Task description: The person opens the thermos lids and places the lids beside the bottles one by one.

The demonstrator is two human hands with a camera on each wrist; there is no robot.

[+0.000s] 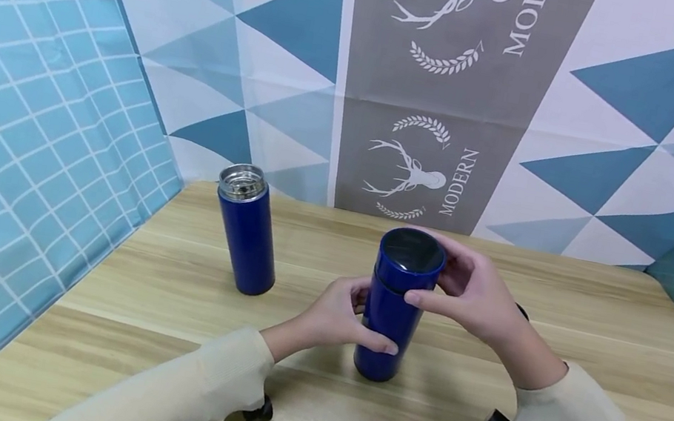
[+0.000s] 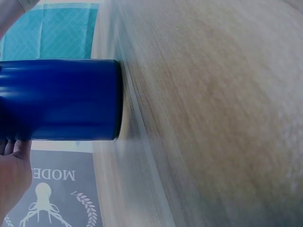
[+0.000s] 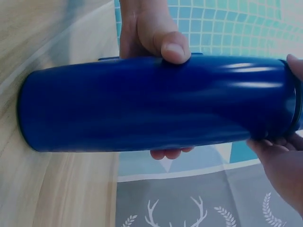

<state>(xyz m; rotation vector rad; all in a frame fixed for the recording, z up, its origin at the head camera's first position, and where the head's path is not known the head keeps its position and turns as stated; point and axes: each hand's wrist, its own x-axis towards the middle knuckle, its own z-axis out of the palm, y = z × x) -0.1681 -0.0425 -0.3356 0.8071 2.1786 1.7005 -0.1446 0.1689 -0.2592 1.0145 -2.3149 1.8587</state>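
Note:
A capped dark blue thermos bottle (image 1: 389, 317) stands upright on the wooden table, its base on the surface. My left hand (image 1: 335, 312) holds its body around the middle, thumb across the front and fingers behind. At the upper end my right hand (image 1: 474, 295) grips it, with the thumb beside the seam under the glossy black-topped lid (image 1: 413, 254). In the right wrist view the blue body (image 3: 142, 104) lies across the picture between both hands. The left wrist view shows its lower part (image 2: 71, 99) close to the tabletop.
A second blue thermos bottle (image 1: 247, 240), without a lid and with a bare metal neck, stands to the left on the table (image 1: 157, 307). Patterned cloth (image 1: 426, 91) hangs behind the table, and blue tiled cloth (image 1: 10, 108) lines the left side.

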